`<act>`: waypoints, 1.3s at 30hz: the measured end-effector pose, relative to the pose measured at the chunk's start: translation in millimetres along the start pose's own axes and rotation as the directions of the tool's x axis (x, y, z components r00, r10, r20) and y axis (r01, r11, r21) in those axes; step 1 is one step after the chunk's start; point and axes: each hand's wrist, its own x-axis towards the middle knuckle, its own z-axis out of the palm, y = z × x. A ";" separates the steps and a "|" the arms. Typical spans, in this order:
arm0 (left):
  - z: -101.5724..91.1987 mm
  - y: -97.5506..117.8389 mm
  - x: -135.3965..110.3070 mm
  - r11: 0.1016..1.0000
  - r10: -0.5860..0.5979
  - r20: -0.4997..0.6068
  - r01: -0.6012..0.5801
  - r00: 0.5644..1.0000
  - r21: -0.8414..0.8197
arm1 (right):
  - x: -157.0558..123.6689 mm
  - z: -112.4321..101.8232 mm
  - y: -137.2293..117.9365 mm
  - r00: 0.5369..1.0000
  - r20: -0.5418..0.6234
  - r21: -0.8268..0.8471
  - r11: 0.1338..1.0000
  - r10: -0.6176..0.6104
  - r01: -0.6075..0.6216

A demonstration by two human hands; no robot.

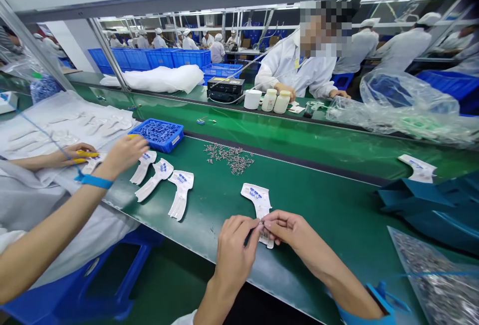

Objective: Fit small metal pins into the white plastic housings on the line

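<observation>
Co-worker's far hand point(77, 156) sat at the left of the frame, curled around a yellow-handled tool point(87, 154) above a white piece point(92, 166), and the near hand point(125, 154), with a blue wristband point(96, 181), was just beside it. Behind them lay a white sheet point(48, 125) of moulded shapes, and toward upper centre a blue crate point(160, 134) of small blue parts stood on the green belt point(329, 210). Three printed white pieces point(159, 175) lay in a row on the belt, with a scatter of small metal parts point(228, 158) to their right. At lower centre the person's left hand point(235, 250) and right hand point(288, 230) met, their fingertips point(260, 223) pressed together, pinching something too small to make out at the edge of a fourth white piece point(258, 200), held just above the belt near its front edge. Across the belt, a co-worker point(292, 66) rested both hands near white bottles point(275, 100). At far right lay another white piece point(417, 168) and teal cloth point(422, 205), and at lower right a clear bag of metal parts point(430, 280).
</observation>
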 end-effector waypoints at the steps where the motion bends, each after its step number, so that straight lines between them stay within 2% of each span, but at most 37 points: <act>1: 0.7 -0.2 -0.8 1.000 -0.002 -0.017 0.002 1.000 0.004 | 0.0 0.9 0.9 1.000 0.009 0.025 1.000 0.010 -0.010; 7: 2.0 -1.9 -1.3 0.996 -0.077 -0.068 0.075 0.995 -0.043 | 0.6 5.2 4.0 0.999 0.020 0.095 0.994 0.047 -0.048; 13: 0.9 -0.1 -1.9 0.999 0.025 0.020 -0.026 0.999 0.040 | 2.0 3.9 3.6 0.999 -0.042 0.010 1.000 0.021 -0.020; 16: 0.5 1.4 -2.8 0.996 0.048 0.063 -0.052 0.997 0.067 | 0.8 -0.2 3.7 1.000 0.008 -0.044 0.999 0.007 -0.007; 19: 0.8 1.1 -3.0 0.996 0.048 0.079 -0.054 0.996 0.077 | 0.1 -6.4 0.9 0.999 0.043 -0.165 0.986 -0.006 0.013; 21: 1.7 0.1 -2.5 0.995 0.040 0.090 -0.048 0.995 0.084 | 1.4 -12.8 -2.5 0.999 0.027 -0.284 0.959 -0.019 0.026; 24: 3.4 -1.3 -1.3 0.989 0.002 0.128 -0.020 0.992 0.143 | 6.3 -24.7 -8.8 0.999 -0.001 -0.493 0.869 -0.047 0.041; 26: 4.5 -1.9 -0.5 0.979 -0.022 0.183 -0.016 0.983 0.204 | 10.5 -30.9 -13.0 0.998 0.037 -0.591 0.805 -0.044 0.058; 29: 5.5 -2.3 0.6 0.965 -0.036 0.259 -0.034 0.965 0.260 | 16.2 -33.5 -19.6 0.994 0.110 -0.652 0.753 -0.019 0.087; 34: 5.5 -1.9 1.7 0.959 -0.057 0.284 -0.027 0.957 0.283 | 21.2 -30.6 -29.8 0.988 0.157 -0.746 0.654 -0.012 0.126; 39: 5.7 -1.8 1.4 0.956 -0.060 0.290 -0.029 0.955 0.291 | 23.4 -34.0 -30.9 0.980 0.197 -0.752 0.645 0.023 0.136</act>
